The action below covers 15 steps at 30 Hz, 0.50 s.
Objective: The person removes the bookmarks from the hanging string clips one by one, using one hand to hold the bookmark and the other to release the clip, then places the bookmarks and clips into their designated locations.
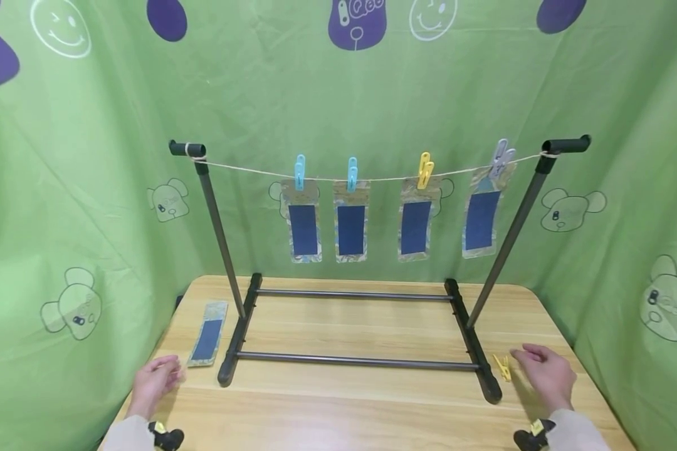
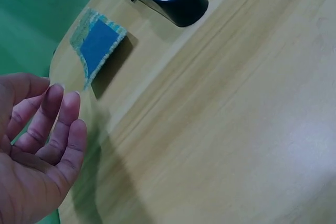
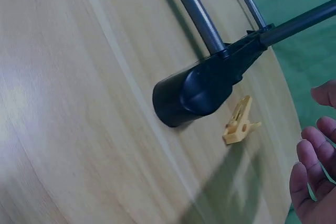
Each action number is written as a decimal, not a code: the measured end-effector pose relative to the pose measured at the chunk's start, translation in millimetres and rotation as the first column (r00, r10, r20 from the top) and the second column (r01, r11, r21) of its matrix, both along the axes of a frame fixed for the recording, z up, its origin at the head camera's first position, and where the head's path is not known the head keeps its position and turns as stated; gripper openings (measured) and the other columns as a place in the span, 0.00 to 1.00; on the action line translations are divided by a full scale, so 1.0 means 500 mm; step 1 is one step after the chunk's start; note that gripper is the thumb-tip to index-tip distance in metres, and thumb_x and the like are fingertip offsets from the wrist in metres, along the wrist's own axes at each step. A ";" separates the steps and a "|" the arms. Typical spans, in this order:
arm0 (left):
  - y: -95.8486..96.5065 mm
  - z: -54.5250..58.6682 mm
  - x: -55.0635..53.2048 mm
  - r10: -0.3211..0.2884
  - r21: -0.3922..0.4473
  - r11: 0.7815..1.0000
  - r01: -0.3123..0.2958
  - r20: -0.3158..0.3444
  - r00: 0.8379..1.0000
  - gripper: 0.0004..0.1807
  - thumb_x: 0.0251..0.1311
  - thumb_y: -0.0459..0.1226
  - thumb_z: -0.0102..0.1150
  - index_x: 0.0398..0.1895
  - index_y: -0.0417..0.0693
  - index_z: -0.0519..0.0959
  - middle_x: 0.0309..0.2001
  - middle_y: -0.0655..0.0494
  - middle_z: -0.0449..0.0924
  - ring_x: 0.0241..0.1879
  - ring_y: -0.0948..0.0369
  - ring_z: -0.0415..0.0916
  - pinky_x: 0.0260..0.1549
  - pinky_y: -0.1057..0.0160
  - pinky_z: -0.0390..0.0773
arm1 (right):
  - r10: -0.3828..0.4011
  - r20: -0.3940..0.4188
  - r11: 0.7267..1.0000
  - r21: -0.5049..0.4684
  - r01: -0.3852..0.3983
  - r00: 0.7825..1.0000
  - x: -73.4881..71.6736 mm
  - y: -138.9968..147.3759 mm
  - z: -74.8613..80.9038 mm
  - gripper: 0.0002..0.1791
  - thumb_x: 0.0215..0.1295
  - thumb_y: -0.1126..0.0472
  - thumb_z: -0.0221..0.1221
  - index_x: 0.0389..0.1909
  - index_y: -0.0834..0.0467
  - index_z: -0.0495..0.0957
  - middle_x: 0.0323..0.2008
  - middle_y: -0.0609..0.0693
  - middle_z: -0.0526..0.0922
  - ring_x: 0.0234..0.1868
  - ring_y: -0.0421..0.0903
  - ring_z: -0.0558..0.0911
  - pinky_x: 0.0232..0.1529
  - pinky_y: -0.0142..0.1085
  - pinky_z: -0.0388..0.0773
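At the table's left side, a patterned strip with a dark blue panel (image 1: 208, 338) lies flat, its edge slightly raised in the left wrist view. My left hand (image 1: 155, 381) hovers just below and left of it, fingers loosely bent and holding nothing. On the right, a yellow clothespin (image 1: 504, 368) lies on the table beside the rack's foot. My right hand (image 1: 546, 374) is close to its right side, fingers loosely bent; in the right wrist view a gap shows between the hand (image 3: 317, 166) and the clothespin (image 3: 240, 121).
A black rack (image 1: 358, 361) stands across the wooden table (image 1: 338, 413). From its string (image 1: 248, 169) hang several similar strips (image 1: 351, 228), held by blue clothespins (image 1: 352, 174), a yellow one (image 1: 425, 170) and a greyish one (image 1: 501, 156). Green curtains (image 1: 338, 94) surround the table.
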<state>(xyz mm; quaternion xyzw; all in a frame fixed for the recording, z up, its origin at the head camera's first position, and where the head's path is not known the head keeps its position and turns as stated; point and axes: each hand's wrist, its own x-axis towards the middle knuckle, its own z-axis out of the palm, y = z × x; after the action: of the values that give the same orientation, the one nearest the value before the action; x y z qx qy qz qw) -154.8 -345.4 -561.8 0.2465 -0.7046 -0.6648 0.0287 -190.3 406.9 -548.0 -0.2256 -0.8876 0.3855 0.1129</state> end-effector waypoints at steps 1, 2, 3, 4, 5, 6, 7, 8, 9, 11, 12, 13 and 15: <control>0.000 0.003 -0.001 0.004 -0.005 1.000 -0.004 -0.004 1.000 0.17 0.67 0.30 0.52 0.55 0.27 0.70 0.33 0.54 0.80 0.32 0.64 0.80 0.39 0.65 0.84 | 0.007 -0.004 1.000 0.011 -0.007 1.000 0.000 0.000 0.003 0.31 0.62 0.45 0.64 0.53 0.68 0.76 0.39 0.60 0.85 0.27 0.34 0.75 0.42 0.44 0.70; 0.000 0.006 -0.001 0.006 -0.009 1.000 -0.006 -0.008 1.000 0.16 0.66 0.30 0.52 0.54 0.29 0.72 0.33 0.55 0.80 0.32 0.64 0.80 0.39 0.65 0.84 | 0.014 -0.006 1.000 0.018 -0.014 1.000 0.000 -0.001 0.006 0.31 0.63 0.45 0.63 0.53 0.68 0.76 0.39 0.60 0.85 0.27 0.34 0.75 0.41 0.42 0.70; 0.001 0.009 -0.001 0.010 -0.013 1.000 -0.010 -0.010 1.000 0.15 0.66 0.30 0.53 0.53 0.30 0.72 0.33 0.56 0.80 0.33 0.64 0.80 0.40 0.65 0.83 | 0.021 -0.011 0.999 0.025 -0.020 1.000 0.000 -0.002 0.010 0.30 0.63 0.45 0.63 0.53 0.68 0.76 0.39 0.60 0.85 0.27 0.33 0.74 0.40 0.40 0.70; 0.001 0.011 -0.001 0.013 -0.018 1.000 -0.013 -0.014 1.000 0.15 0.66 0.31 0.53 0.54 0.31 0.72 0.33 0.57 0.80 0.33 0.64 0.80 0.40 0.65 0.83 | 0.026 -0.018 0.999 0.030 -0.025 1.000 -0.001 -0.003 0.013 0.30 0.63 0.46 0.62 0.53 0.68 0.76 0.39 0.60 0.85 0.27 0.32 0.74 0.38 0.38 0.70; 0.002 0.013 -0.001 0.015 -0.023 1.000 -0.016 -0.020 1.000 0.16 0.66 0.31 0.54 0.53 0.31 0.73 0.33 0.57 0.80 0.33 0.64 0.80 0.41 0.65 0.83 | 0.028 -0.026 0.999 0.034 -0.027 0.999 -0.001 -0.005 0.017 0.30 0.64 0.45 0.62 0.53 0.68 0.76 0.39 0.60 0.85 0.27 0.31 0.74 0.37 0.36 0.71; 0.001 0.014 -0.001 0.012 -0.027 1.000 -0.013 -0.029 0.999 0.16 0.65 0.31 0.55 0.54 0.32 0.73 0.33 0.58 0.80 0.33 0.64 0.80 0.41 0.65 0.83 | 0.029 -0.034 0.999 0.034 -0.028 0.999 0.000 -0.007 0.021 0.30 0.64 0.46 0.62 0.53 0.68 0.77 0.38 0.59 0.85 0.26 0.29 0.73 0.35 0.33 0.70; -0.001 0.014 -0.002 0.010 -0.025 1.000 -0.011 -0.039 0.999 0.17 0.65 0.32 0.56 0.54 0.31 0.73 0.34 0.57 0.80 0.34 0.64 0.80 0.40 0.65 0.83 | 0.031 -0.042 0.999 0.032 -0.030 0.999 0.000 -0.008 0.025 0.30 0.64 0.45 0.62 0.53 0.68 0.77 0.38 0.59 0.85 0.26 0.27 0.73 0.33 0.30 0.70; -0.004 0.011 -0.004 0.014 -0.013 1.000 -0.015 -0.053 0.998 0.17 0.65 0.33 0.57 0.54 0.32 0.74 0.34 0.57 0.80 0.34 0.64 0.80 0.40 0.65 0.83 | 0.031 -0.052 0.999 0.025 -0.030 0.998 0.000 -0.010 0.029 0.30 0.64 0.46 0.62 0.53 0.68 0.77 0.38 0.58 0.85 0.25 0.26 0.73 0.32 0.28 0.71; -0.009 0.007 -0.007 0.013 0.005 1.000 -0.013 -0.065 0.998 0.17 0.64 0.34 0.59 0.53 0.33 0.75 0.35 0.57 0.81 0.34 0.64 0.81 0.40 0.65 0.83 | 0.030 -0.063 0.999 0.019 -0.029 0.998 0.001 -0.012 0.034 0.29 0.64 0.47 0.63 0.53 0.68 0.77 0.37 0.57 0.86 0.25 0.25 0.73 0.30 0.26 0.71; -0.020 -0.003 -0.013 -0.002 0.034 0.999 0.005 -0.094 0.996 0.15 0.62 0.36 0.62 0.49 0.38 0.78 0.35 0.57 0.82 0.35 0.63 0.81 0.40 0.65 0.83 | 0.026 -0.073 1.000 0.003 -0.026 0.997 0.003 -0.014 0.042 0.29 0.63 0.47 0.63 0.53 0.67 0.76 0.34 0.52 0.86 0.25 0.24 0.72 0.29 0.24 0.70; -0.028 -0.010 -0.017 -0.007 0.054 0.998 0.013 -0.103 0.995 0.14 0.61 0.38 0.64 0.47 0.42 0.79 0.35 0.58 0.82 0.35 0.63 0.82 0.40 0.66 0.83 | 0.023 -0.079 1.000 -0.002 -0.023 0.997 0.004 -0.015 0.046 0.29 0.63 0.47 0.63 0.53 0.67 0.76 0.33 0.49 0.86 0.25 0.23 0.73 0.29 0.23 0.70; -0.033 -0.016 -0.021 -0.006 0.069 0.998 0.013 -0.106 0.994 0.13 0.60 0.40 0.65 0.46 0.46 0.80 0.35 0.60 0.83 0.36 0.64 0.82 0.41 0.66 0.83 | 0.017 -0.083 1.000 -0.006 -0.017 0.996 0.005 -0.016 0.049 0.29 0.63 0.47 0.63 0.53 0.67 0.77 0.32 0.46 0.86 0.25 0.23 0.73 0.28 0.23 0.71; -0.039 -0.020 -0.026 -0.019 0.079 0.996 0.029 -0.125 0.992 0.14 0.58 0.42 0.67 0.45 0.49 0.81 0.35 0.60 0.84 0.36 0.64 0.82 0.41 0.66 0.82 | 0.004 -0.088 1.000 -0.021 -0.005 0.996 0.007 -0.017 0.055 0.29 0.63 0.46 0.63 0.53 0.66 0.77 0.29 0.40 0.85 0.25 0.22 0.73 0.28 0.23 0.70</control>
<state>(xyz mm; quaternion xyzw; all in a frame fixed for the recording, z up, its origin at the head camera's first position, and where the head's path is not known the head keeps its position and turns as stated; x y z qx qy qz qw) -167.8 -364.7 -571.6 0.1973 -0.6771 -0.7069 0.0547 -186.6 398.3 -520.3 -0.2075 -0.8781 0.4047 0.1486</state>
